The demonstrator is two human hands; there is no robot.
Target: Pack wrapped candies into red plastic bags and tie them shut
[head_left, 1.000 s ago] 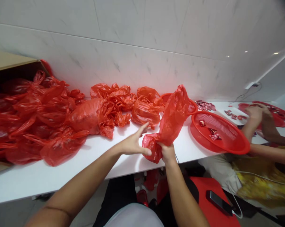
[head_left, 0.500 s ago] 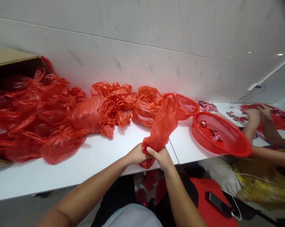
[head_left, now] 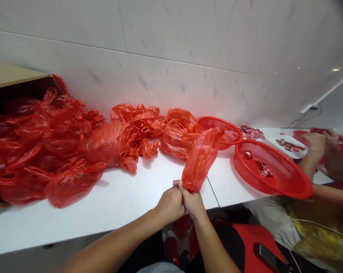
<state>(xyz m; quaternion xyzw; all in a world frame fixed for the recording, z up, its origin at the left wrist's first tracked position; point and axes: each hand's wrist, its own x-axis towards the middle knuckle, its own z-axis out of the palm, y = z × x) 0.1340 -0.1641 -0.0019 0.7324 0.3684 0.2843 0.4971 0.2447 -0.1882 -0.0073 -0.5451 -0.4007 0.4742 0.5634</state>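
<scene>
Red bag (head_left: 201,161); both hands (head_left: 171,204) on it

Red bags (head_left: 103,146), baskets (head_left: 249,174) on white table (head_left: 137,187)

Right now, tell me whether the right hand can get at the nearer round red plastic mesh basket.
Probably yes: nothing seems to stand between the right hand and that basket, though the hand grips a translucent red plastic bag and would likely need to let go first.
</scene>
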